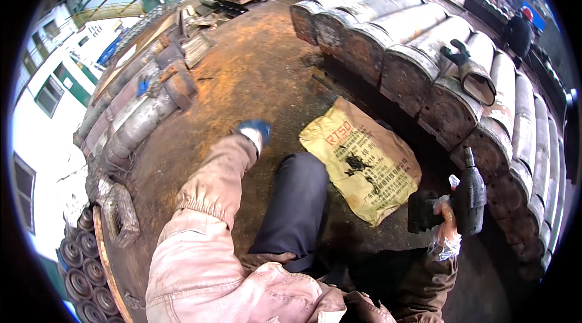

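My right hand is closed around the grip of a dark cordless drill, its bit end pointing up. Clear, torn-looking plastic covers that hand and wrist. My left arm reaches forward, and my left hand, in a blue and white glove, hangs above the floor past my knee. Its fingers are hidden from me, so I cannot tell whether it holds anything. Between my knee and the drill, a yellow paper sack lies flat on the floor with dark crumbs on it.
Large metal cylinders stand stacked along the right, with a short open pipe on top. More cylinders lie at the left, above piled round rollers. A person in a red helmet is at the far right.
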The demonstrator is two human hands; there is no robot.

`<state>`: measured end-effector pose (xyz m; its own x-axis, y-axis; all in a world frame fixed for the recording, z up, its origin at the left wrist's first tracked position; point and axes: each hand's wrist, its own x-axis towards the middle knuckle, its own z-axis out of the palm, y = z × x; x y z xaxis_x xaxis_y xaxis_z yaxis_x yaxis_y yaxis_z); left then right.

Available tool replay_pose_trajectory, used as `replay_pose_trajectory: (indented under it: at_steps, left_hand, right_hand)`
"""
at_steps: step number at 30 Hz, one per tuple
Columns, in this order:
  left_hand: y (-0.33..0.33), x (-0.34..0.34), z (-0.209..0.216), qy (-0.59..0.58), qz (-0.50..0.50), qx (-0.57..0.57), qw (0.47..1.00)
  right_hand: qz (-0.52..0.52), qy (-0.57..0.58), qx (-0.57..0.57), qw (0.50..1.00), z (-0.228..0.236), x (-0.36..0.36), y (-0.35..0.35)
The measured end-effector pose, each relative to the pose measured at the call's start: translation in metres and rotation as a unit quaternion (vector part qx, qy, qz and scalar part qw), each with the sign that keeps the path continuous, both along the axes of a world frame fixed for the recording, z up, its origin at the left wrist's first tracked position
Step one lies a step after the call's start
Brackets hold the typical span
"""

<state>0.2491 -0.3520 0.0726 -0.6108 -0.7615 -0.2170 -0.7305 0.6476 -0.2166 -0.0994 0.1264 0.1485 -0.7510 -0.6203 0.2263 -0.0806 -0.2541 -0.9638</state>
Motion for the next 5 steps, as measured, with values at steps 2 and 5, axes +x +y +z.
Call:
replay_pose_trajectory:
  at_steps: [2, 5]
  left_hand:
    - [0.05, 0.033, -0.014, -0.069, -0.002, 0.103, 0.992]
    - [0.099, 0.083, -0.06, -0.076, -0.031, 0.176, 0.981]
  right_hand:
    - [0.015, 0.025, -0.043, 0.999, 0.016, 0.009, 0.008]
    - [-0.007, 0.052, -0.014, 0.999, 0.028, 0.029, -0.004]
